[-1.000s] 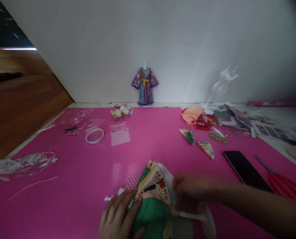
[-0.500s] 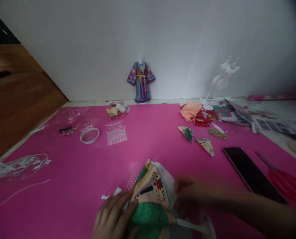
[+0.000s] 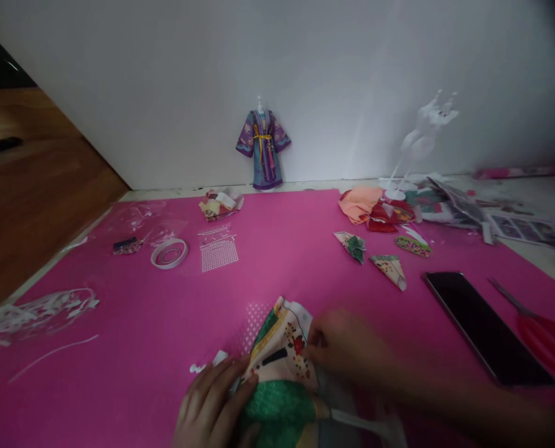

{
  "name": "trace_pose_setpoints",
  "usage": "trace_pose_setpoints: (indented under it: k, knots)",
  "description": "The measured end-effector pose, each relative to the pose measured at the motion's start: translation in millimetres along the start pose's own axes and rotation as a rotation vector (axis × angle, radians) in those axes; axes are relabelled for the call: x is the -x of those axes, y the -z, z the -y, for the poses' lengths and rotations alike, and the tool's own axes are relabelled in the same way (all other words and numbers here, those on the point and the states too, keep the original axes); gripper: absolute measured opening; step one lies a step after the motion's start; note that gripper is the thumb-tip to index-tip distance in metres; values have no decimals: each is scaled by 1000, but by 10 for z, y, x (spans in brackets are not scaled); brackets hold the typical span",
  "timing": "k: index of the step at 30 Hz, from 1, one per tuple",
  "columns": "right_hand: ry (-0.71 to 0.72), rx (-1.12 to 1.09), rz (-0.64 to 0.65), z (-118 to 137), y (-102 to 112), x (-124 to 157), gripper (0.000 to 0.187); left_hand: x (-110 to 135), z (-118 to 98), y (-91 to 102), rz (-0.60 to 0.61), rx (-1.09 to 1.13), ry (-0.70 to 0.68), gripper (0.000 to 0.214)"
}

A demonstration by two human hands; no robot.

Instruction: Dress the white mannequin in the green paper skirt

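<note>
A small doll garment point(image 3: 282, 398) in green and cream, printed with red flowers and a black bar, lies in front of me. A white rod point(image 3: 354, 420) of a doll stand comes out of its lower right side. My left hand point(image 3: 212, 404) lies over the garment's left side, fingers bent onto the cloth and holding it down. At the garment's upper right edge, my right hand point(image 3: 338, 348) has thumb and forefinger closed on the cloth, beside a pale lining. Blur softens the right forearm. A dotted translucent sheet point(image 3: 255, 323) shows beside the garment's upper left edge.
A dressed doll form point(image 3: 264, 149) stands by the wall, and a bare white mannequin point(image 3: 420, 140) at back right. A phone point(image 3: 485, 323) and red-handled scissors point(image 3: 543, 333) lie right. Left are a tape roll point(image 3: 169, 254), a rhinestone sheet point(image 3: 219, 256) and a bag of white scraps point(image 3: 39, 311).
My right hand has moved left onto the garment's edge and its fingers have closed there. My left hand has stayed put. The view has shifted slightly.
</note>
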State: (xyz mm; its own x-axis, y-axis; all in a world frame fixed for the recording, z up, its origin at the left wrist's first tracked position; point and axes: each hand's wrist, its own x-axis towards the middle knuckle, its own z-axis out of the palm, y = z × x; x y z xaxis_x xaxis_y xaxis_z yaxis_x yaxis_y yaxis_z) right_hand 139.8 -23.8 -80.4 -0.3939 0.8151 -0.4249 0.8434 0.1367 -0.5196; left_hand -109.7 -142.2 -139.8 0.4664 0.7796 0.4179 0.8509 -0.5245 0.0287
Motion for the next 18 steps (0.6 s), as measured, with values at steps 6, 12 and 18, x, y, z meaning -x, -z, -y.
trace_pose_setpoints:
  k: [6, 12, 18]
  knots:
    - [11, 47, 21, 43, -70, -10, 10, -4, -17, -21, -15, 6, 26, 33]
    - [37, -1, 0, -13, -156, -11, 7, 22, -9, -40, -16, 17, 45, 37]
    - [6, -277, -10, -85, -145, -13, 2, 13, -17, -57, -22, 5, 35, 34]
